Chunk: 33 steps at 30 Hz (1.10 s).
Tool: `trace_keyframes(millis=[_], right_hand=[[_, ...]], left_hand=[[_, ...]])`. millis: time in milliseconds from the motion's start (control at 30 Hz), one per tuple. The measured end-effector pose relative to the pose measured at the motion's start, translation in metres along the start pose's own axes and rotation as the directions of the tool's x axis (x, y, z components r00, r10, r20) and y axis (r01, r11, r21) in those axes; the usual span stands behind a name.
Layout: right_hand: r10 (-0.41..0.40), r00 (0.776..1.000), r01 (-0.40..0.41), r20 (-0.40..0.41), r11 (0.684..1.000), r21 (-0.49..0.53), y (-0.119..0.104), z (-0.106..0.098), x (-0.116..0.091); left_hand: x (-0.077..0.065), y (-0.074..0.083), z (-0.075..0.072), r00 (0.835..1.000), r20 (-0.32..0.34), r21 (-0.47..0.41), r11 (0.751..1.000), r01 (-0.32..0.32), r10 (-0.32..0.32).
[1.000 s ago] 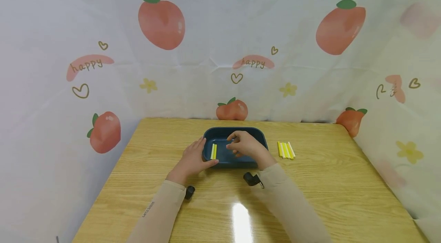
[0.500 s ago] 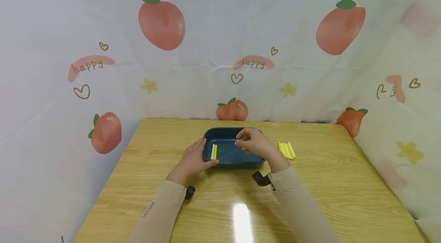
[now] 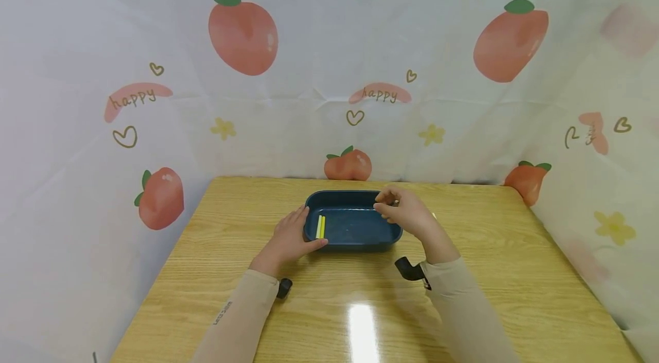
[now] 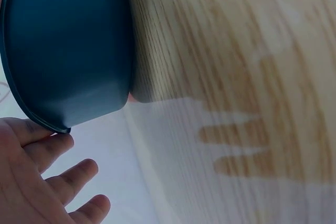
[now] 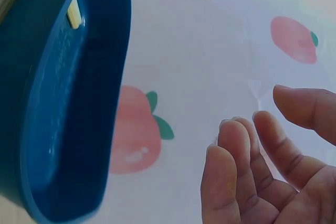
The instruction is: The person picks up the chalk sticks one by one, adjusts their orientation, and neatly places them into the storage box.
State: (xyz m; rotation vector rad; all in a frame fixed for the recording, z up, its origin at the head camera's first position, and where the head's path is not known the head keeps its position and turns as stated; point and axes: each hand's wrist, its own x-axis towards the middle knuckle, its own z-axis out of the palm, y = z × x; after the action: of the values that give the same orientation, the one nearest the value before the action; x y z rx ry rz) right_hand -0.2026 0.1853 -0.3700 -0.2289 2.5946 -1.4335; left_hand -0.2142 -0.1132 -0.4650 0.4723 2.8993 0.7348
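Note:
A dark blue rectangular tray (image 3: 355, 246) sits on the table. At its left end lie a pale stick (image 3: 318, 227) and a yellow stick (image 3: 322, 227), side by side, both looking like chalk. My left hand (image 3: 291, 237) rests on the tray's left end, thumb at the near rim; in the left wrist view its fingers (image 4: 50, 150) look straight and spread, two touching the rim. Above the tray's right end is my right hand (image 3: 409, 213), its fingers (image 5: 236, 150) loosely bent and nothing between them.
Behind the right hand, the tip of a stick (image 3: 434, 216) shows on the wooden table (image 3: 494, 260); the rest of that group is hidden. A white peach-patterned cloth (image 3: 309, 37) hangs behind the table and along its sides.
My right hand has moved right, from over the tray's middle to its right end, and now covers most of the sticks lying on the table. The left hand and tray stay put.

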Motion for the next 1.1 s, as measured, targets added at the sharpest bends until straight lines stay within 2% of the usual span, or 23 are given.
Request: trace_keyframes(millis=[300, 567, 1100], right_hand=[[-0.075, 0.993, 0.069, -0.086, 0.995, -0.078, 0.017, -0.017, -0.012], [-0.129, 0.984, 0.117, -0.122, 0.988, -0.102, 0.038, -0.028, -0.021], [-0.028, 0.970, -0.001, -0.242, 0.993, -0.116, 0.096, -0.041, -0.029]], left_hand=[[0.001, -0.003, 0.002, 1.000, 0.002, -0.002, 1.000, -0.008, 0.008], [0.000, -0.002, 0.001, 1.000, -0.003, -0.013, 1.000, -0.015, 0.015], [0.000, -0.001, 0.000, 1.000, -0.004, -0.010, 1.000, 0.001, -0.001]])
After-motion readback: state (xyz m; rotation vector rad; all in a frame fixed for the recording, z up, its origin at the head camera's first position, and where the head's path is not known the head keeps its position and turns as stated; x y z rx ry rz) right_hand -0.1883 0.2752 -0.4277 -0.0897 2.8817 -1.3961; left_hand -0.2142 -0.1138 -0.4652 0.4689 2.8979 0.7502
